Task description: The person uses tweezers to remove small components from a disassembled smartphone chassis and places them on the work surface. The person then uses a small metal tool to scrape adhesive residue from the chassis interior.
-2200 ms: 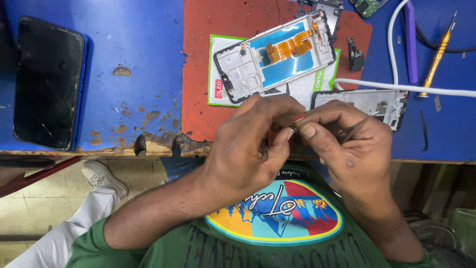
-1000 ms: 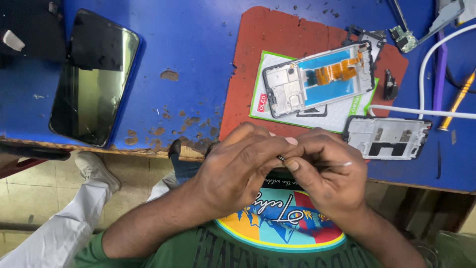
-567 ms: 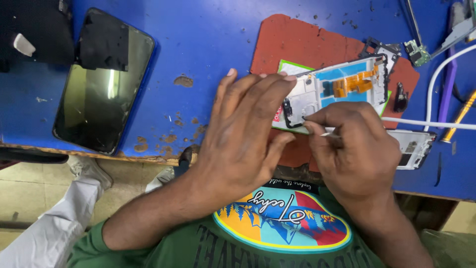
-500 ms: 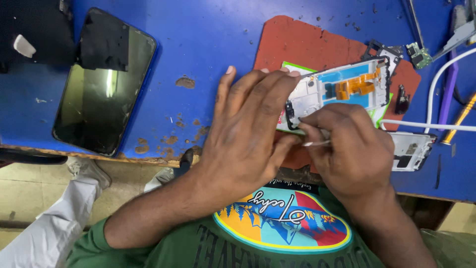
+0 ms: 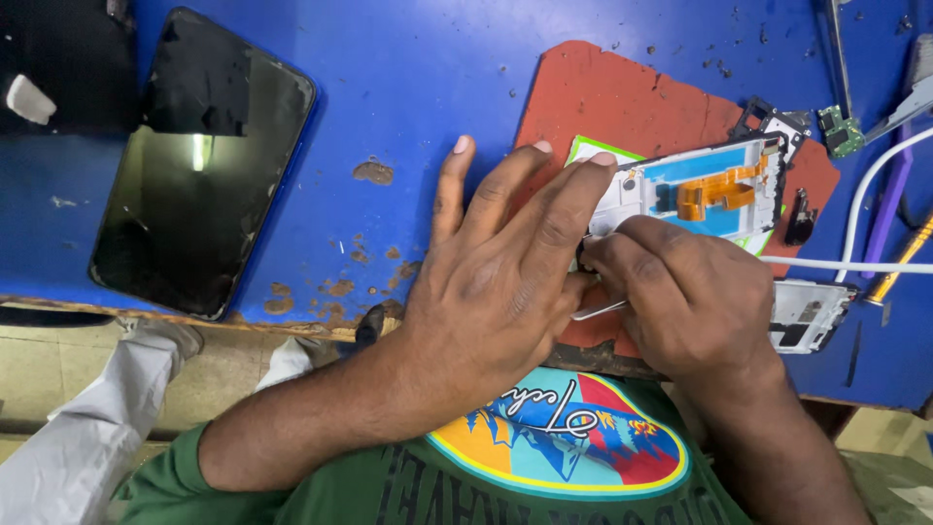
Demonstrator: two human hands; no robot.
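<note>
From the head view, your left hand (image 5: 496, 282) lies flat, fingers spread open, pressing the near end of the phone frame (image 5: 695, 190) on the red mat (image 5: 622, 97). Your right hand (image 5: 685, 297) is closed around slim metal tweezers (image 5: 598, 311), tip at the frame's near corner. The bench edge runs just under your wrists; open blue tabletop (image 5: 408, 78) lies to your left, up to the dark phone (image 5: 199, 160). A white cable (image 5: 855, 264) crosses on your right. The tweezer tip is hidden by your fingers.
</note>
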